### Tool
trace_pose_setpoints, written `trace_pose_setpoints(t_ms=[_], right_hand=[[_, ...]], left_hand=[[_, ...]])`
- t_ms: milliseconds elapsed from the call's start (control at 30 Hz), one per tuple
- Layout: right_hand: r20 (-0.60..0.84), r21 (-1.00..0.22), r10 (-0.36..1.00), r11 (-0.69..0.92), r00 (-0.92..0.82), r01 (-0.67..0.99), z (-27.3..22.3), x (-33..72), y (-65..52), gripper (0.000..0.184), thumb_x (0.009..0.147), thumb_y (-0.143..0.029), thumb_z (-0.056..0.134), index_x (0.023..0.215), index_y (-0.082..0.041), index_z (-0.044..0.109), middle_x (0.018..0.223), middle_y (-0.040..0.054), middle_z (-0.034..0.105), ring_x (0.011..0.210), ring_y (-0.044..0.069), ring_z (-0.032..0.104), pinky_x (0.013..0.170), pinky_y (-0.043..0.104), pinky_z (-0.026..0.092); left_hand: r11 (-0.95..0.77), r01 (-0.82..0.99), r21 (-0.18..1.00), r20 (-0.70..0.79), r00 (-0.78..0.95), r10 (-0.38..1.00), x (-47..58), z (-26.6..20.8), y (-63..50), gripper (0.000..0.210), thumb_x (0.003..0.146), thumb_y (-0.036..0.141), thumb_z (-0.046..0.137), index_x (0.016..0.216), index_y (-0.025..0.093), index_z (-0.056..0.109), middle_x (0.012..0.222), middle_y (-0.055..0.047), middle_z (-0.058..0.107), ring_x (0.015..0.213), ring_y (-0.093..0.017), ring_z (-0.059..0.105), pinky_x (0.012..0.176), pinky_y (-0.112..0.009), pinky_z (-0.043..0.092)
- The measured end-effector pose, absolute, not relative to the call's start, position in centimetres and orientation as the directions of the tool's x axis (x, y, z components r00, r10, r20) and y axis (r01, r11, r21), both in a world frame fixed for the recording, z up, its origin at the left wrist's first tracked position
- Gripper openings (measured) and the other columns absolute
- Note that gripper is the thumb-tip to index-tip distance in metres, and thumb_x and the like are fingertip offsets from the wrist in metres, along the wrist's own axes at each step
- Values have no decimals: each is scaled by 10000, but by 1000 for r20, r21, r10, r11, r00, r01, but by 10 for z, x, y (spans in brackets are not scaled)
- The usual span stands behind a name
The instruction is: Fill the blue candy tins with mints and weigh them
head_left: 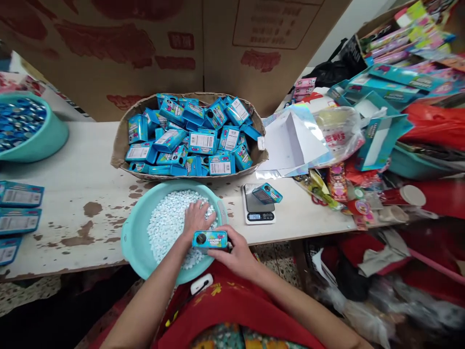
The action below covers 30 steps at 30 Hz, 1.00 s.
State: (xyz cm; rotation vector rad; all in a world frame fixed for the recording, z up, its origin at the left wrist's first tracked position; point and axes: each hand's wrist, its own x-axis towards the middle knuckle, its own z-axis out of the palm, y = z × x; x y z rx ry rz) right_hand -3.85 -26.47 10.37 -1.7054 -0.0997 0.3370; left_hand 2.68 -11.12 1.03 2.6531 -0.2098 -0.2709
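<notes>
My right hand (236,249) is closed around a small blue candy box (218,239), held over the near right rim of a turquoise basin (132,242). A dark round opening shows at the box's left end. Inside the basin lies a heap of small white candies (165,223). My left hand (197,220) rests on these candies, its fingers apart and their tips partly sunk among them. To the right, a digital scale (250,194) bears another blue candy box (268,193), lying at an angle; the display is lit.
Behind the basin stands a cut-down cardboard box (118,150) full of blue candy boxes. A second turquoise basin (54,138) holds blue wrapped pieces at far left, with several boxes (20,220) lined up nearer. Packaging (337,140) clutters the right. A large carton (218,58) blocks the back.
</notes>
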Motion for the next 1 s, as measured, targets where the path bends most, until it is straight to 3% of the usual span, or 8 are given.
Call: trace_pose_setpoints(t_ms=[100,200,300,400,500,600,767,1000], right_hand=[[-232,-970,171,-118,958,-214,99,-32,-261,384,732,-357,719,1027,-204,526,872,0,605,769,160,581,700,270,497],[-210,-972,88,-126,974,-198,94,-20,-256,412,720,-389,728,1021,-201,518,877,4,595,769,161,570,709,276,490],[-135,-972,106,-206,985,-111,88,-8,-248,380,722,-394,737,990,-197,554,897,19,599,811,180,573,738,288,480],[-39,-954,158,-300,987,10,82,-2,-240,344,739,-384,734,976,-193,573,912,31,603,837,195,578,768,305,468],[40,-918,250,-373,967,135,75,1,-231,309,764,-361,715,981,-190,576,927,49,607,869,214,581,790,328,462],[64,-886,357,-410,932,218,70,2,-218,269,776,-316,701,984,-197,581,933,57,608,884,226,583,783,343,466],[94,-869,400,-414,912,271,78,0,-204,268,778,-276,694,1010,-204,580,957,68,613,912,237,579,796,356,475],[83,-893,362,-387,928,231,89,0,-210,281,748,-280,722,990,-215,596,924,46,615,878,230,591,764,341,482]], left_hand=[[-902,-169,397,-197,944,-263,4,18,-92,209,850,356,507,973,245,635,1062,-108,571,966,-279,491,808,-388,406],[-868,53,494,-216,974,-64,-8,19,-67,141,805,299,535,864,228,641,988,-100,582,906,-258,520,724,-332,411],[-534,367,762,-275,929,247,-3,18,-53,136,715,347,619,715,211,608,818,-55,582,799,-218,544,660,-283,407],[-294,455,841,-334,863,379,3,29,-50,275,744,472,567,700,201,558,655,-12,537,601,-165,523,541,-258,389],[60,394,917,-384,833,397,5,57,-55,313,786,511,501,788,199,516,659,9,534,483,-126,488,454,-241,365],[454,152,878,-351,849,395,5,86,-64,243,754,414,585,782,186,505,693,8,552,545,-124,551,527,-241,436],[550,-10,835,-301,829,471,9,104,-72,195,748,327,632,758,168,518,712,4,574,643,-139,606,649,-264,486],[535,20,844,-319,821,473,13,107,-79,245,760,355,646,702,173,493,596,44,503,536,-108,558,628,-254,474]])
